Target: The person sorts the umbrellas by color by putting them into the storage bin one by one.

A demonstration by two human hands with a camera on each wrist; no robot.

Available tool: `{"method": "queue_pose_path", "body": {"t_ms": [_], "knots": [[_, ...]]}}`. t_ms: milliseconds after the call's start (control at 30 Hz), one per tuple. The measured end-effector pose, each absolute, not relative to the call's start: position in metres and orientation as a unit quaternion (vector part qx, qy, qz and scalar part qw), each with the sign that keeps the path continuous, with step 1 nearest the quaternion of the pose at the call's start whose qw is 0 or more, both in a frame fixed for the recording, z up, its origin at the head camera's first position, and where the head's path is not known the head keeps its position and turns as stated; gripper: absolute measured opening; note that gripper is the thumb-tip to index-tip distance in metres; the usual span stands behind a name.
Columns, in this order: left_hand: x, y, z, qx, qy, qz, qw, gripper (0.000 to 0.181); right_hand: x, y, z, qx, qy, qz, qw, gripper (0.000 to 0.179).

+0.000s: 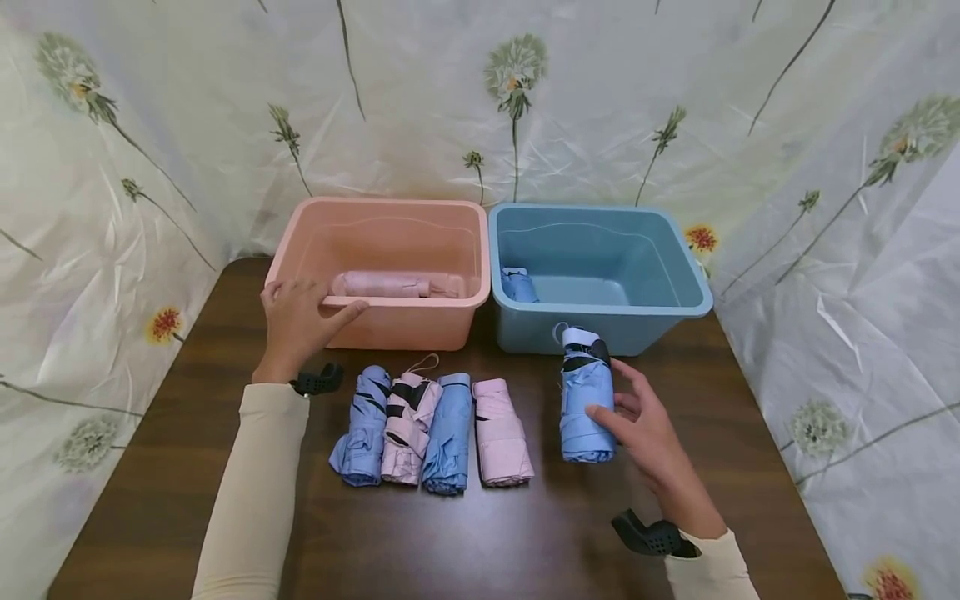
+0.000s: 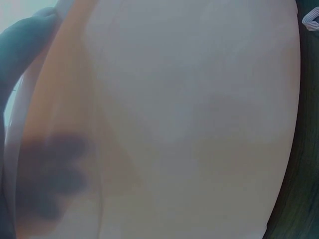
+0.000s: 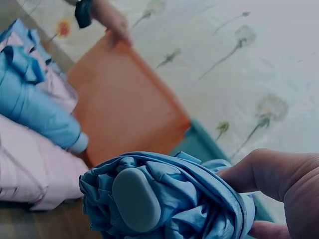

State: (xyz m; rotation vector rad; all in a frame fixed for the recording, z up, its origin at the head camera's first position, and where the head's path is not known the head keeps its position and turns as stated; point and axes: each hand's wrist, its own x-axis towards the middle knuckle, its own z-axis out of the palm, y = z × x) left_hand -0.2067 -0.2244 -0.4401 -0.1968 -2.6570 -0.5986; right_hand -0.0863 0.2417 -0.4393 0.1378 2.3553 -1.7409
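Observation:
My right hand (image 1: 651, 421) grips a rolled blue folding umbrella (image 1: 587, 408) in front of the blue bin, thumb on its near side. The umbrella's rounded grey-blue end cap (image 3: 136, 199) faces the camera in the right wrist view. At the salmon-pink bin (image 1: 397, 327), my left hand (image 1: 296, 321) holds the front rim near its left corner. Its fingers show as dark shapes through the bin wall (image 2: 199, 124) in the left wrist view, with the thumb (image 2: 27, 42) at the rim. A pink umbrella (image 1: 382, 284) lies inside this bin.
Side by side before the bins lie a blue umbrella (image 1: 366, 429), a pink one (image 1: 408, 433), another blue umbrella (image 1: 447, 437) and another pink one (image 1: 502, 437). The blue bin (image 1: 600, 327) contains a blue umbrella (image 1: 519, 286). Behind the dark wooden table (image 1: 480, 550) hangs a flowered cloth (image 1: 420, 100).

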Motion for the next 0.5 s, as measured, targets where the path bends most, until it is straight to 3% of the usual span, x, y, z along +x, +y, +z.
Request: {"method": "queue_pose_path", "body": {"t_ms": [500], "knots": [[-0.207,-0.226,-0.442,-0.071,-0.95,-0.219,0.211,0.054,-0.084,0.24,-0.389,-0.025,0.772,-0.631,0.068,0.072]]}}
